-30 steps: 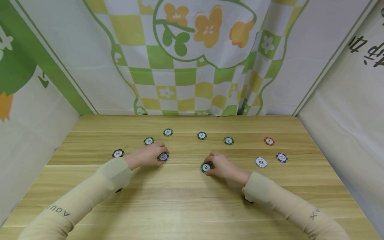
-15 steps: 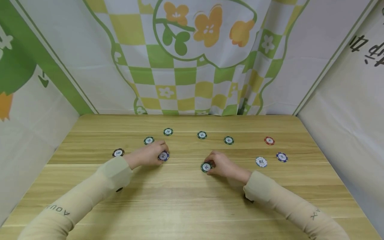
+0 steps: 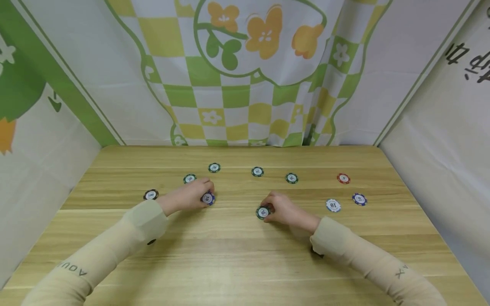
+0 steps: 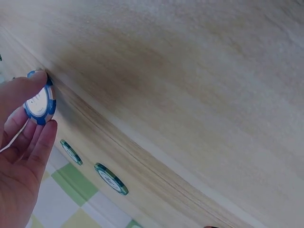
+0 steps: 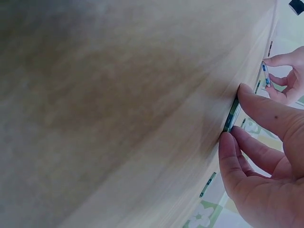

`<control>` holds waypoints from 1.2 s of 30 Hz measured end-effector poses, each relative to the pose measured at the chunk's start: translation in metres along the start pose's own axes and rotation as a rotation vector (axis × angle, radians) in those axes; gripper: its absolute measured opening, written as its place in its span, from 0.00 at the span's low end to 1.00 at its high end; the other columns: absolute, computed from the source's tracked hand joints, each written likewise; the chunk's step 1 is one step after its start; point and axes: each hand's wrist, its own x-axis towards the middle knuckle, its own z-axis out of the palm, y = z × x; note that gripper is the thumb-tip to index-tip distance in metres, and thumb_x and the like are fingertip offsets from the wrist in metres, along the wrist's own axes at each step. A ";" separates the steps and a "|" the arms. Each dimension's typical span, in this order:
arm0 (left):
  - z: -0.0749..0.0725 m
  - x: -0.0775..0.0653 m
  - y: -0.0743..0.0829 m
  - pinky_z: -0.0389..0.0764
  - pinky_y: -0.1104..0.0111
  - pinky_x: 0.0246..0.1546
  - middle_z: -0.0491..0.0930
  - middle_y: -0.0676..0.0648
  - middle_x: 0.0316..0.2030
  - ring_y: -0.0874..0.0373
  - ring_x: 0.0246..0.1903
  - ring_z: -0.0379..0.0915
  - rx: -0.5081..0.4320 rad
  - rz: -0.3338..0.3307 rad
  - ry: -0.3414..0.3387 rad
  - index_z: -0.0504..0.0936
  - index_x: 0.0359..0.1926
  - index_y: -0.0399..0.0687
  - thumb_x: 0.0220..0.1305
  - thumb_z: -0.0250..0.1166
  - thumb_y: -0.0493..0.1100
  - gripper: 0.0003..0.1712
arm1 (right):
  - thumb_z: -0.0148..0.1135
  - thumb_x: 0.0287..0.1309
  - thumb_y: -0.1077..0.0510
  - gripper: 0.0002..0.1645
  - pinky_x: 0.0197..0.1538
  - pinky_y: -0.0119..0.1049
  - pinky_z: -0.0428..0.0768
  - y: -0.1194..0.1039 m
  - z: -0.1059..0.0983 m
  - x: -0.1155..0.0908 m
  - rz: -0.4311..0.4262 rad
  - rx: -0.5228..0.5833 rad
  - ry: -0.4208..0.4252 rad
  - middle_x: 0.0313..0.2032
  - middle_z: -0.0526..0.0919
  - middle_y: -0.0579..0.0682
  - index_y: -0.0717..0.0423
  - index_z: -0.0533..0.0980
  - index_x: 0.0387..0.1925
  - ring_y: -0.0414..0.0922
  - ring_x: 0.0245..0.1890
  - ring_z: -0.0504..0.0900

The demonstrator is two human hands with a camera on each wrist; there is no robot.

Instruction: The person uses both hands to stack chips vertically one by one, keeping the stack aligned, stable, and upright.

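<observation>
My left hand (image 3: 191,195) pinches a blue poker chip (image 3: 208,198) marked 10 by its edges, left of the table's middle. In the left wrist view, the thumb is on one edge of this blue chip (image 4: 40,102) and the fingertips are at the other. Right of the middle, my right hand (image 3: 285,210) grips a dark green poker chip (image 3: 263,212) marked 20 between thumb and fingers. The right wrist view shows that green chip (image 5: 231,115) edge-on, close to the wood. Whether it touches the table I cannot tell.
On the wooden table (image 3: 229,263) lie several more chips: a black 100 (image 3: 151,194), green ones such as this chip (image 3: 257,171) along the back, a red chip (image 3: 343,178), a light blue 10 (image 3: 333,205) and a dark blue 10 (image 3: 359,199). A checked curtain (image 3: 237,97) hangs behind.
</observation>
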 end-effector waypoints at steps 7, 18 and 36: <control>-0.003 0.002 -0.001 0.77 0.65 0.36 0.73 0.48 0.32 0.55 0.33 0.73 0.009 0.028 0.037 0.75 0.33 0.40 0.50 0.68 0.32 0.11 | 0.74 0.40 0.61 0.22 0.36 0.28 0.73 0.000 0.000 0.000 0.000 -0.002 -0.005 0.34 0.74 0.50 0.64 0.78 0.40 0.42 0.33 0.73; -0.017 0.003 0.007 0.74 0.70 0.29 0.72 0.53 0.27 0.62 0.28 0.69 0.024 0.073 0.017 0.73 0.25 0.46 0.53 0.67 0.32 0.09 | 0.74 0.39 0.61 0.22 0.35 0.28 0.73 0.000 0.000 0.001 -0.001 -0.012 -0.006 0.34 0.74 0.50 0.64 0.78 0.40 0.41 0.32 0.73; -0.012 0.021 0.036 0.69 0.74 0.23 0.71 0.55 0.23 0.65 0.23 0.64 0.068 0.194 0.065 0.75 0.24 0.48 0.50 0.65 0.29 0.10 | 0.74 0.39 0.61 0.22 0.35 0.27 0.73 0.001 0.002 0.001 -0.013 -0.014 0.009 0.33 0.74 0.50 0.64 0.79 0.40 0.41 0.32 0.73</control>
